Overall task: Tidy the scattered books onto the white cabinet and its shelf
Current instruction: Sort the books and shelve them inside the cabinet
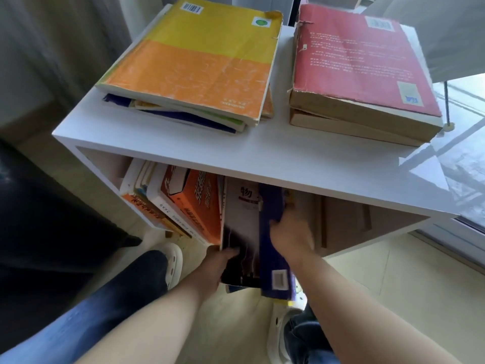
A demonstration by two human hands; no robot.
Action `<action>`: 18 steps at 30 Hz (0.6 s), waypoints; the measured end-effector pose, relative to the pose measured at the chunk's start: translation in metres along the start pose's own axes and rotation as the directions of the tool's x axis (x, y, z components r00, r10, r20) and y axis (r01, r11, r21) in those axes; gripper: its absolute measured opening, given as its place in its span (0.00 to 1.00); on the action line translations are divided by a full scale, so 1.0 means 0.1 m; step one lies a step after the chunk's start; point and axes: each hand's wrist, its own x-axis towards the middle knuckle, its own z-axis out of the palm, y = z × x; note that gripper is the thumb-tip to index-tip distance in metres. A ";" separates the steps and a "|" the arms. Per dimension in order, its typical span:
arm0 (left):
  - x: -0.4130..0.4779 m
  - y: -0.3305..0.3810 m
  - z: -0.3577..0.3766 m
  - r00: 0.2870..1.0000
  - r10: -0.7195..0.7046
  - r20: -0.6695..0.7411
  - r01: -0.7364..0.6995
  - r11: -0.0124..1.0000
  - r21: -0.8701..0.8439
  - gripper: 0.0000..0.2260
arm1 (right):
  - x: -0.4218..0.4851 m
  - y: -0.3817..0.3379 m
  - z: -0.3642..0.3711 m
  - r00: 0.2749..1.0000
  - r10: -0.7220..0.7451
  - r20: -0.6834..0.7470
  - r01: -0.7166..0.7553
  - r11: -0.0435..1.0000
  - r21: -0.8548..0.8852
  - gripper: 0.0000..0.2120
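As the left hand grips a dark paperback and the right hand clasps a purple paperback, both jutting past the shelf's front edge, a yellow-orange stack and a red stack top the white cabinet; tidying looks nearly done.
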 end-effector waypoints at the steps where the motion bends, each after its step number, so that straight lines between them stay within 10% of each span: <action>1: -0.01 0.04 0.01 1.000 0.010 0.020 -0.007 0.991 -0.134 0.21 | -0.01 -0.01 0.13 0.999 -0.016 0.042 0.015 1.000 0.022 0.14; 4: -0.02 0.12 -0.02 0.991 0.049 0.125 0.002 0.925 -0.381 0.22 | -0.09 -0.01 0.49 0.992 -0.055 0.117 0.047 0.997 0.068 0.12; 11: 0.07 0.15 -0.07 0.976 0.029 0.218 0.040 0.952 -0.303 0.25 | 0.01 0.17 0.60 0.852 -0.091 0.516 -0.186 0.868 0.460 0.16; 18: 0.27 0.12 0.16 0.969 0.008 -0.247 0.023 0.992 0.125 0.24 | 0.10 0.38 0.60 0.869 0.050 0.492 -0.295 0.850 0.436 0.12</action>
